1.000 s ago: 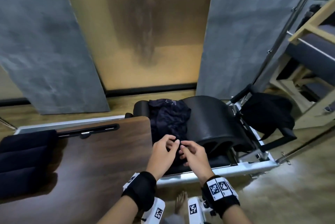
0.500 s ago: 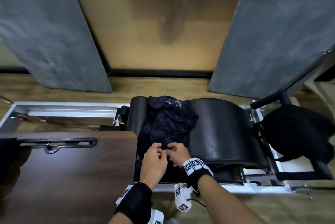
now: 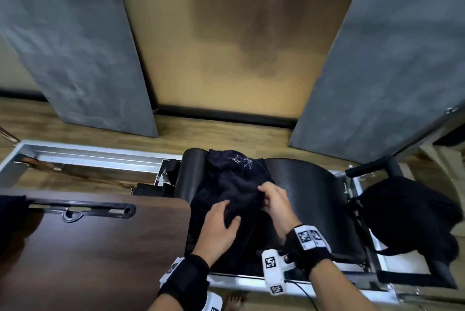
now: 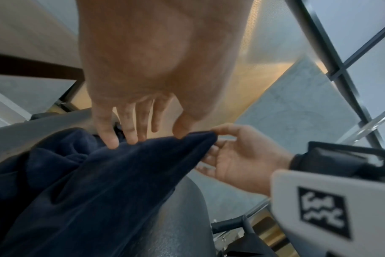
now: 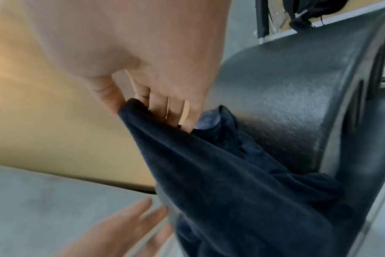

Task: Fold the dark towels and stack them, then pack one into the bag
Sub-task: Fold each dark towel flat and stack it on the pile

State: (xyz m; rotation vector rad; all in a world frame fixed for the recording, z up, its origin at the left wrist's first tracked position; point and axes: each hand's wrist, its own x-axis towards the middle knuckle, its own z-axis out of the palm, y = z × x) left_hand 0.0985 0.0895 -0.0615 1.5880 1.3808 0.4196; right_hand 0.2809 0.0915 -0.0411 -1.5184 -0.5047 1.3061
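A crumpled dark navy towel (image 3: pixel 231 182) hangs over a black curved barrel (image 3: pixel 307 195). My right hand (image 3: pixel 264 192) pinches a corner of the towel (image 5: pixel 220 165) between thumb and fingers (image 5: pixel 156 107) and lifts it off the barrel. Just to its left, my left hand (image 3: pixel 226 212) lies with straight fingers (image 4: pixel 112 139) touching the towel's upper fold (image 4: pixel 121 173). A black bag (image 3: pixel 412 217) hangs on the frame at the right. Folded dark towels (image 3: pixel 10 212) show only as a sliver at the far left edge.
A dark wooden board (image 3: pixel 100 247) with a black handle slot lies left of the barrel. A metal frame with rails (image 3: pixel 88 157) runs behind it on the wood floor. Grey panels and a tan wall stand beyond.
My hands were together at the towel's near edge; now they have parted. The right hand has moved up and to the right with a pinched corner, and the left has flattened on the cloth.
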